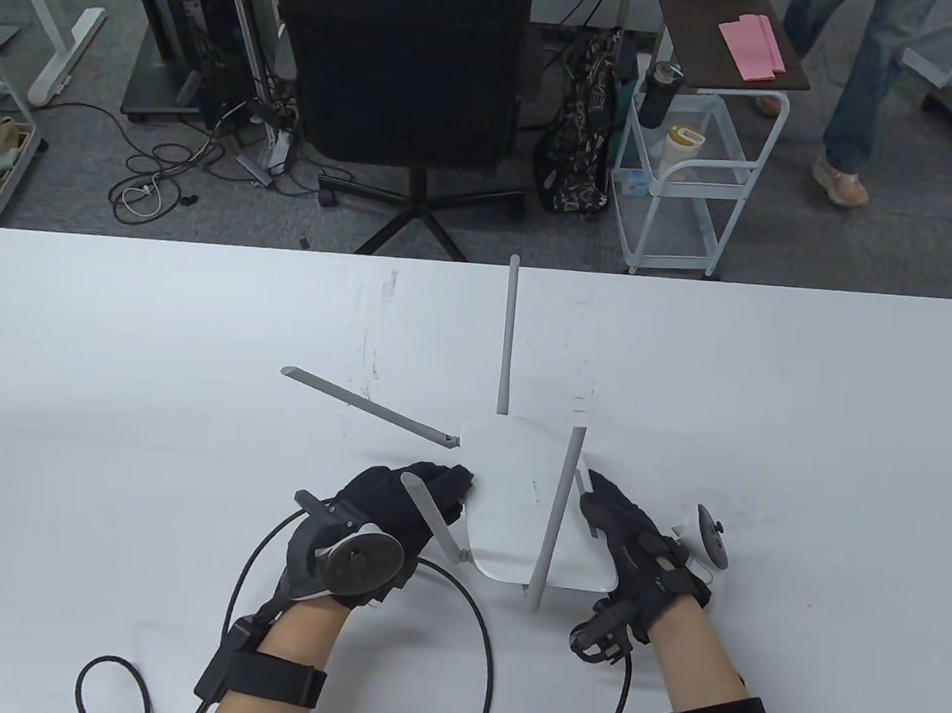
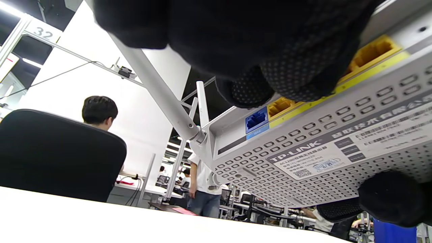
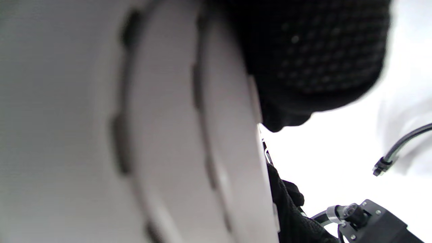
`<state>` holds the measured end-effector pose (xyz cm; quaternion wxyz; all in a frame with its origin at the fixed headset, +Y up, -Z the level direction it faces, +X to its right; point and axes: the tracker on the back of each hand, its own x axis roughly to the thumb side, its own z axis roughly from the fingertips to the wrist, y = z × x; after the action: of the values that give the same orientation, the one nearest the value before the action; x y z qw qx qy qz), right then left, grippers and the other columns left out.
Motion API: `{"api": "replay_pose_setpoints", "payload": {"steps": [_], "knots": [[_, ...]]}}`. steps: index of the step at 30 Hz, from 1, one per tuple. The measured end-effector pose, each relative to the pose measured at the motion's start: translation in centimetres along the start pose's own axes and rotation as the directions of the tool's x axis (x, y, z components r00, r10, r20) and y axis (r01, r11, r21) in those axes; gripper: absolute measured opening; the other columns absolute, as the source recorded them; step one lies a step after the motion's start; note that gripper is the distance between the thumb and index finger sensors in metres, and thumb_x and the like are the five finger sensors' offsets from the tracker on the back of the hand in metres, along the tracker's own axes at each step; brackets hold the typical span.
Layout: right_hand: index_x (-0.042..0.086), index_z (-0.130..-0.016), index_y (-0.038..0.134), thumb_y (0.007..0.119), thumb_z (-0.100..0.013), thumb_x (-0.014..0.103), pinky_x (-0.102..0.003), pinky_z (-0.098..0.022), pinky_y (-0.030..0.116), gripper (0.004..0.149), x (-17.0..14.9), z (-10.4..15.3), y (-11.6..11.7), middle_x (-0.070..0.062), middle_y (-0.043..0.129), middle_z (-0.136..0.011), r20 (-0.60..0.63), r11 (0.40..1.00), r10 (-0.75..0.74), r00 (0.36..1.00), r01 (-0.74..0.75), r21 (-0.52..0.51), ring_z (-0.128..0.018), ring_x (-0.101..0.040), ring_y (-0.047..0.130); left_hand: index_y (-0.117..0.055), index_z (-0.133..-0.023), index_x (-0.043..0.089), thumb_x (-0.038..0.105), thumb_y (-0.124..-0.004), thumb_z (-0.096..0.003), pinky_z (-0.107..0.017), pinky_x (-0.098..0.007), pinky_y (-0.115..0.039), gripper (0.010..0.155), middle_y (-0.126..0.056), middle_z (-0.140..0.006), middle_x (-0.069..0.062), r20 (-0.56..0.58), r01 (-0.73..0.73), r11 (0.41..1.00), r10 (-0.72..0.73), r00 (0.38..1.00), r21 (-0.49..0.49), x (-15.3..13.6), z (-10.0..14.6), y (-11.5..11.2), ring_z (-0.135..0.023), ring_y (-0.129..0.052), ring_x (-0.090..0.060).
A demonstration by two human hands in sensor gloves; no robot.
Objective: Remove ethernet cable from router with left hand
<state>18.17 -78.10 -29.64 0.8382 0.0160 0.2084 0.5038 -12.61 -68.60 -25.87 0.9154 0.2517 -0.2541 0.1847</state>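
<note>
The white router [image 1: 517, 502] with several grey antennas is held tilted above the table [image 1: 154, 328] between both hands. My left hand [image 1: 396, 503] is at its left side. In the left wrist view its fingers [image 2: 290, 67] lie over the middle of the port row of the router [image 2: 303, 158], beside an empty blue port [image 2: 256, 120] and yellow ports [image 2: 371, 52]. The plug is hidden under those fingers. A black cable [image 1: 484, 648] loops from under my left hand toward the table's near edge. My right hand [image 1: 623, 527] grips the router's right edge.
A black office chair [image 1: 402, 59] and a white cart [image 1: 692, 167] stand beyond the table's far edge. Black glove cables [image 1: 115, 674] trail over the near part of the table beside my forearms.
</note>
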Motion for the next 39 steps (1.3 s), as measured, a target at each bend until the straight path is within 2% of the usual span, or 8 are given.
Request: {"api": "replay_pose_setpoints", "payload": {"steps": [8, 17, 30, 33, 39], "knots": [[-0.008, -0.105, 0.019, 0.063, -0.062, 0.029, -0.027, -0.017, 0.096, 0.071, -0.21, -0.29, -0.45, -0.033, 0.072, -0.08, -0.031, 0.998, -0.033, 0.999, 0.035, 0.047, -0.038, -0.029, 0.106, -0.087, -0.082, 0.042, 0.041, -0.095, -0.0353, -0.032, -0.027, -0.093, 0.047, -0.099, -0.071, 0.007, 0.016, -0.106, 0.994, 0.107, 0.994, -0.038, -0.61, -0.07, 0.1, -0.021, -0.1, -0.004], [-0.008, -0.104, 0.019, 0.063, -0.062, 0.029, -0.027, -0.018, 0.097, 0.071, 0.03, -0.05, -0.03, -0.033, 0.072, -0.08, 0.001, 1.0, -0.004, 1.0, 0.004, -0.003, -0.038, -0.028, 0.106, -0.086, -0.082, 0.041, 0.042, -0.095, -0.0356, -0.031, -0.027, -0.093, 0.047, -0.099, -0.071, 0.007, 0.005, 0.0, 1.0, 0.0, 1.0, -0.004, -0.02, -0.04, 0.03, -0.02, -0.1, -0.004], [-0.009, -0.104, 0.018, 0.062, -0.062, 0.029, -0.027, -0.018, 0.097, 0.071, -0.3, -0.37, -0.56, -0.034, 0.072, -0.08, -0.036, 0.998, -0.032, 0.999, 0.034, 0.054, -0.038, -0.029, 0.106, -0.087, -0.082, 0.041, 0.042, -0.095, -0.0353, -0.033, -0.028, -0.093, 0.047, -0.099, -0.071, 0.007, 0.013, -0.114, 0.992, 0.115, 0.993, -0.049, -0.72, -0.01, 0.0, -0.022, -0.101, -0.004], [-0.008, -0.104, 0.019, 0.062, -0.062, 0.029, -0.027, -0.018, 0.096, 0.071, -0.33, -0.23, -0.24, -0.033, 0.072, -0.08, -0.022, 0.999, -0.033, 0.999, 0.034, 0.019, -0.038, -0.029, 0.106, -0.087, -0.082, 0.041, 0.042, -0.095, -0.0354, -0.032, -0.028, -0.093, 0.047, -0.099, -0.071, 0.008, 0.01, -0.029, 0.999, 0.03, 1.0, -0.019, -0.4, 0.04, 0.06, -0.022, -0.101, -0.004], [-0.009, -0.104, 0.018, 0.062, -0.062, 0.029, -0.027, -0.018, 0.097, 0.071, -0.15, -0.07, -0.02, -0.034, 0.071, -0.08, -0.01, 1.0, -0.017, 1.0, 0.017, 0.007, -0.038, -0.029, 0.106, -0.086, -0.082, 0.041, 0.042, -0.095, -0.0356, -0.031, -0.028, -0.093, 0.047, -0.099, -0.07, 0.008, 0.004, -0.006, 1.0, 0.006, 1.0, -0.01, -0.28, 0.08, -0.08, -0.021, -0.1, -0.004]]}}
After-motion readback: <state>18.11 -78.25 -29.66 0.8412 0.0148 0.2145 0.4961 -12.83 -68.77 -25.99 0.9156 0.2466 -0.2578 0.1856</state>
